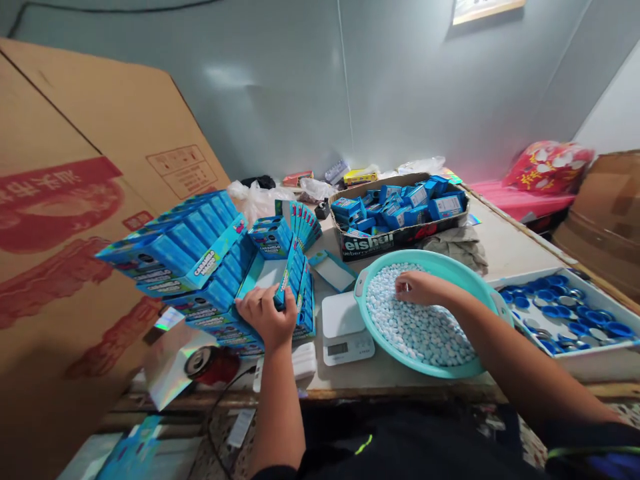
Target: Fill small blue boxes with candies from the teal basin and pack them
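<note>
Okay, we had full trays (175,247) at ten o'clock and a half-bare tray (269,272) at eleven, left hand (270,319) hooked round its end. Loads of pellets (425,337) lay loose at one; right hand (417,288) half-curled, contents unclear.

A dark cable (120,9) crosses the grey wall (280,87) at upper left in front of me, with a pale sheet (487,9) at upper right. A brown carton (60,133) printed in red towers to my left. Plastic bags (265,200) and a yellow packet (361,175) lie along the far side of the tabletop (515,240). To my right, a red patterned bundle (547,167) rests on a pink surface (493,193) near a cardboard box (607,213). Closer to me, a red drink can (225,367) sits near a white power strip (303,360).
</note>
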`<state>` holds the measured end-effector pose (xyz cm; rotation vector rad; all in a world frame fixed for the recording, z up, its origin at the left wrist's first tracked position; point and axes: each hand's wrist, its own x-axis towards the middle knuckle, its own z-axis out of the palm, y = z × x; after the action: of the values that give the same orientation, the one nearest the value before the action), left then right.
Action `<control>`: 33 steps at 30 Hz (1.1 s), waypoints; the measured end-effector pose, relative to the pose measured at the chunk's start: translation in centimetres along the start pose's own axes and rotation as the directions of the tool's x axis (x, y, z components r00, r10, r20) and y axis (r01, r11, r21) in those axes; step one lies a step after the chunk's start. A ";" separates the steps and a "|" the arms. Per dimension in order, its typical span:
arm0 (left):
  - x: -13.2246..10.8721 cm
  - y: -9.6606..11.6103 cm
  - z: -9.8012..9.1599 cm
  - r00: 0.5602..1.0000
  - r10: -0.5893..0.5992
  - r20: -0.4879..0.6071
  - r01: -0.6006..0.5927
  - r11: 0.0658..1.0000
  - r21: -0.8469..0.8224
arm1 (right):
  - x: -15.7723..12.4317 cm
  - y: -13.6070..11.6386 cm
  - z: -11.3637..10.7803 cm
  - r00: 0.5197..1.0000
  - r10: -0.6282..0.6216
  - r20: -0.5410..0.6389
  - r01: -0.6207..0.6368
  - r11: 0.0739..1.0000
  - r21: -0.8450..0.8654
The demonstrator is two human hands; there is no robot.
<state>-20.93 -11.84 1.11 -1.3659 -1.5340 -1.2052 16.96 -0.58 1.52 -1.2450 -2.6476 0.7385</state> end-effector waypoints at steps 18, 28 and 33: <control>1.0 -1.5 0.2 0.989 0.145 -0.035 -0.143 0.989 0.044 | -0.1 -1.2 -1.9 0.928 0.122 -0.352 -0.088 0.990 0.109; 1.1 -2.6 -0.1 0.972 0.229 -0.044 -0.227 0.972 0.062 | 7.1 12.6 -15.8 0.576 0.632 -0.519 -0.558 0.768 0.314; 0.9 -2.9 -0.4 0.981 0.187 -0.052 -0.184 0.980 0.071 | 9.0 16.0 -17.0 0.627 0.666 -0.403 -0.639 0.736 0.224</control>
<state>-23.95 -11.94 1.61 -1.3849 -1.3614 -1.0608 27.39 21.24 7.86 -2.0953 -1.7423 0.4827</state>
